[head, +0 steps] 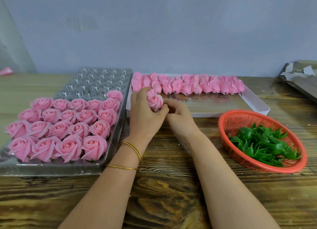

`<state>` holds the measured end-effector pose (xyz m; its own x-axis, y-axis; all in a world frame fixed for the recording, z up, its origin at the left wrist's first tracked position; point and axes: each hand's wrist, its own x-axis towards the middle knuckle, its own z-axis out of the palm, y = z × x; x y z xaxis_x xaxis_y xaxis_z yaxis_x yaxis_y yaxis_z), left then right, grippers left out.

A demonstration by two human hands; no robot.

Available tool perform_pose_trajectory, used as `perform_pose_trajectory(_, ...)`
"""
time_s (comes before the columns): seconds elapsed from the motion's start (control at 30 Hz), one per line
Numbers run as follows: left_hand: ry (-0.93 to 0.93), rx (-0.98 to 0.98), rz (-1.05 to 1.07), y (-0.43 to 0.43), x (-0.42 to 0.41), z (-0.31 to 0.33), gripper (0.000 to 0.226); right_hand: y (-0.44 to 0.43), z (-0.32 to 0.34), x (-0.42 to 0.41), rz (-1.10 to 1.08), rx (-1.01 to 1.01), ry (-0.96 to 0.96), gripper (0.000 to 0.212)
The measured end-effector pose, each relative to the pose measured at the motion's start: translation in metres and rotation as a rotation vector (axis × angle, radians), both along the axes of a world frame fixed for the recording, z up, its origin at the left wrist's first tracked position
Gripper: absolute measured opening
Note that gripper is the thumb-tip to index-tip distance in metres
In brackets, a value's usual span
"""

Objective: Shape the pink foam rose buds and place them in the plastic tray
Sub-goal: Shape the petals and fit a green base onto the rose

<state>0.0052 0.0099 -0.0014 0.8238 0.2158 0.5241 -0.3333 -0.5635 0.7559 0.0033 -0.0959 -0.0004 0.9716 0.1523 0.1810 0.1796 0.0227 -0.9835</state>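
A pink foam rose bud (154, 102) is held over the left end of the white shallow box (257, 103). My left hand (144, 112) grips it from the left, with the thumb under it. My right hand (178, 114) pinches its lower right side with curled fingers. Several unshaped pink buds (193, 85) lie in a row along the back of the box. The clear plastic tray (96, 82) on the left holds several rows of shaped roses (63, 125); its far cups hold nothing.
A red plastic basket (243, 119) with green calyx pieces (264, 143) sits at the right on the wooden table (171, 194). Torn cardboard (301, 77) lies at the far right. A grey wall stands behind.
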Motion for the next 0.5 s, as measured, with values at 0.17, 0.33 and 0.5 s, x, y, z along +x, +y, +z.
perform_pose_trajectory(0.17,0.016,0.037,-0.037,-0.0023,-0.0039,0.0034,0.055,0.0001,-0.0036,0.002,0.001,-0.148,-0.083,0.049)
perform_pose_trajectory(0.33,0.066,0.104,-0.068,-0.0015,-0.0049,0.005,0.044,0.0015,-0.008,0.0043,-0.007,-0.202,-0.111,0.052)
perform_pose_trajectory(0.5,0.124,0.181,-0.052,-0.0021,-0.005,0.0047,0.027,0.0012,-0.0085,0.0055,0.014,-0.248,-0.176,0.044)
